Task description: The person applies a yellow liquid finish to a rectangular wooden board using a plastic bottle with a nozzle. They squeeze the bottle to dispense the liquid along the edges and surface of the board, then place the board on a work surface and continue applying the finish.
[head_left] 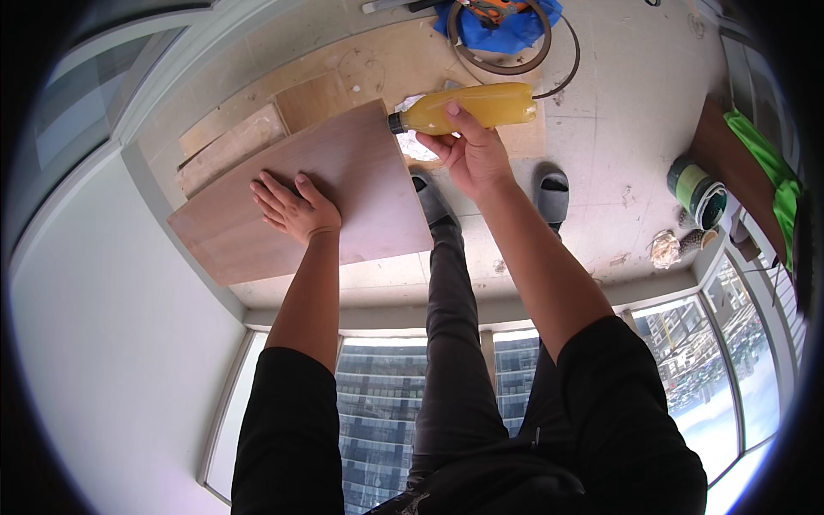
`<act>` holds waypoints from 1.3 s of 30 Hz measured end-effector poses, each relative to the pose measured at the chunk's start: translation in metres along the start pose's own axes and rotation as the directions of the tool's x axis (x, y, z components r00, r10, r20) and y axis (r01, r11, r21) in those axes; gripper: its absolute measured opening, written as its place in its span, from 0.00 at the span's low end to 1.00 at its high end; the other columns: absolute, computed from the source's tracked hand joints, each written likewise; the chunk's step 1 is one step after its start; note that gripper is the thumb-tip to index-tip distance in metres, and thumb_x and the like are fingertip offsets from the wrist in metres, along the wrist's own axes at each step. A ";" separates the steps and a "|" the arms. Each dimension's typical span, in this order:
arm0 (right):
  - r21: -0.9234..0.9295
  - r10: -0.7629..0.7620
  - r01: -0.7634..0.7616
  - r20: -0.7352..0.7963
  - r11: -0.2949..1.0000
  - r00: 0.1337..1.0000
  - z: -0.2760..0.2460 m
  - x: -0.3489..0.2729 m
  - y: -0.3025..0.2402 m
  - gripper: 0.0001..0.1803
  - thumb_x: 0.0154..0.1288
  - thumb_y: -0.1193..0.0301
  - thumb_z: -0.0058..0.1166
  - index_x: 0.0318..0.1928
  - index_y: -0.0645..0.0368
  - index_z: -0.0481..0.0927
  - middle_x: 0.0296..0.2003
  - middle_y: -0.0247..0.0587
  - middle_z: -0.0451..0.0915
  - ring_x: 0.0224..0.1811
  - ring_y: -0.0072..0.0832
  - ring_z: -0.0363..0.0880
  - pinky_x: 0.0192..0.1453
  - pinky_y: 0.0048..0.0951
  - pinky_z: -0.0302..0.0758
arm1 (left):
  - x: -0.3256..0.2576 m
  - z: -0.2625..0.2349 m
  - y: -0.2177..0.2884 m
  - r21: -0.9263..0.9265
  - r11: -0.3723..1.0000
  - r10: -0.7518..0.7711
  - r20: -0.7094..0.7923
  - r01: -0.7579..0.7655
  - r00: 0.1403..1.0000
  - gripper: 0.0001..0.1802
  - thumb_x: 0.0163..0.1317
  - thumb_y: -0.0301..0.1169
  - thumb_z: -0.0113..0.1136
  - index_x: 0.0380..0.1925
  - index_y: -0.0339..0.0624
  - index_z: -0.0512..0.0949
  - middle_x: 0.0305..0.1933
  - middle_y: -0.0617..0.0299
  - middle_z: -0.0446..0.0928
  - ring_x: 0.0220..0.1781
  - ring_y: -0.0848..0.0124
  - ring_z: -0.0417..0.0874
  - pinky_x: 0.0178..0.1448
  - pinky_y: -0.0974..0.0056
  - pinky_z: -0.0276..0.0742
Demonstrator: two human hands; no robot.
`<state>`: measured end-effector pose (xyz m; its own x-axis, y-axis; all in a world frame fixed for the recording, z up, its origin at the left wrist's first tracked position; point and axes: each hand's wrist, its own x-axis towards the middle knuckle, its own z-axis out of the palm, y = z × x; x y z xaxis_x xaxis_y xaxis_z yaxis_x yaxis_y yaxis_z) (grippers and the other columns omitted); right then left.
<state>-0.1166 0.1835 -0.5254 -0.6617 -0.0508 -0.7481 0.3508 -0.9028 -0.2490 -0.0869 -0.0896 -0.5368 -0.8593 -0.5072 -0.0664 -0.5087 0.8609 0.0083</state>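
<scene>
A flat brown wooden board (pixel 369 172) lies tilted across the left of the view. My left hand (pixel 296 210) rests on its face with the fingers spread, holding nothing. In my right hand (pixel 474 159) is a clear plastic bottle (pixel 498 105) of yellow liquid, gripped from below and lying on its side. The bottle's dark cap (pixel 396 123) points left, close to the board's far right corner; whether they touch I cannot tell. Crumpled foil (pixel 417 148) shows beneath the bottle.
Wood offcuts (pixel 232 153) lie beyond the board on a larger light panel (pixel 403 56). A brown edging-strip coil (pixel 546 51) sits on blue plastic (pixel 502 36) with an orange tool. At right stand a paint bucket (pixel 693 189) and crumpled paper (pixel 664 249). My slippered foot (pixel 551 193) is near.
</scene>
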 end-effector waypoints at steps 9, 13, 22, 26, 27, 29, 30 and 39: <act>0.022 -0.017 0.018 -0.016 1.000 1.000 -0.001 0.000 0.003 0.27 0.64 0.66 0.68 0.58 0.56 0.69 0.51 0.42 0.78 0.53 0.38 0.83 0.55 0.39 0.86 | 0.001 -0.002 0.001 -0.012 1.000 0.001 0.017 -0.001 1.000 0.41 0.73 0.59 0.34 0.79 0.51 0.49 0.84 0.54 0.44 0.85 0.55 0.41 0.82 0.40 0.36; 0.068 -0.009 0.011 -0.030 0.998 0.999 0.005 0.016 0.001 0.27 0.62 0.68 0.70 0.56 0.56 0.70 0.48 0.41 0.80 0.48 0.36 0.85 0.51 0.38 0.88 | 0.001 -0.001 0.001 -0.017 1.000 0.000 0.015 0.000 1.000 0.41 0.73 0.59 0.35 0.79 0.51 0.49 0.84 0.55 0.44 0.85 0.56 0.41 0.82 0.40 0.36; 0.025 0.088 -0.085 -0.115 0.996 0.989 -0.027 -0.021 0.011 0.27 0.64 0.64 0.68 0.58 0.56 0.70 0.51 0.42 0.79 0.52 0.38 0.83 0.55 0.38 0.87 | 0.000 -0.002 0.000 -0.019 1.000 -0.001 0.012 0.001 1.000 0.41 0.73 0.60 0.34 0.79 0.51 0.49 0.84 0.55 0.44 0.85 0.56 0.41 0.82 0.40 0.36; 0.056 0.032 -0.028 -0.075 0.998 0.997 -0.019 -0.005 0.006 0.26 0.65 0.63 0.68 0.58 0.57 0.71 0.52 0.42 0.78 0.53 0.38 0.83 0.56 0.38 0.86 | 0.001 -0.001 -0.001 -0.010 1.000 0.006 0.012 -0.006 1.000 0.41 0.73 0.60 0.34 0.79 0.51 0.49 0.84 0.55 0.44 0.85 0.56 0.41 0.82 0.40 0.36; 0.060 0.023 -0.019 -0.060 0.998 0.998 -0.014 0.000 0.005 0.27 0.64 0.64 0.68 0.58 0.57 0.70 0.51 0.42 0.79 0.52 0.38 0.83 0.55 0.38 0.87 | 0.001 -0.001 -0.001 -0.004 1.000 0.006 0.011 -0.006 1.000 0.41 0.73 0.59 0.35 0.79 0.52 0.49 0.84 0.55 0.43 0.85 0.56 0.42 0.82 0.41 0.37; 0.065 0.003 -0.001 -0.031 0.998 1.000 -0.003 0.011 0.003 0.28 0.63 0.65 0.69 0.58 0.57 0.69 0.49 0.43 0.79 0.51 0.38 0.83 0.52 0.38 0.87 | 0.000 -0.001 0.000 0.007 1.000 0.005 0.010 -0.005 1.000 0.40 0.74 0.57 0.37 0.79 0.53 0.49 0.84 0.56 0.43 0.84 0.57 0.43 0.82 0.43 0.38; 0.062 0.004 -0.003 -0.027 0.998 1.000 -0.001 0.015 0.003 0.28 0.63 0.65 0.69 0.58 0.57 0.69 0.49 0.42 0.79 0.50 0.37 0.84 0.51 0.37 0.87 | 0.001 -0.001 0.000 0.008 1.000 0.006 0.009 -0.006 1.000 0.40 0.74 0.57 0.37 0.79 0.53 0.49 0.84 0.56 0.43 0.84 0.56 0.43 0.82 0.43 0.38; 0.025 0.075 -0.073 -0.134 0.997 0.988 -0.027 -0.015 0.015 0.27 0.63 0.65 0.69 0.57 0.57 0.70 0.48 0.41 0.79 0.47 0.36 0.85 0.49 0.37 0.88 | 0.000 -0.002 0.001 -0.020 1.000 0.003 0.019 -0.002 1.000 0.41 0.73 0.59 0.35 0.79 0.51 0.48 0.84 0.54 0.43 0.85 0.55 0.42 0.82 0.41 0.37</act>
<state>-0.0832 0.1821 -0.5347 -0.5389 -0.0611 -0.8402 0.3814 -0.9070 -0.1787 -0.0876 -0.0889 -0.5352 -0.8594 -0.5041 -0.0853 -0.5078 0.8610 0.0280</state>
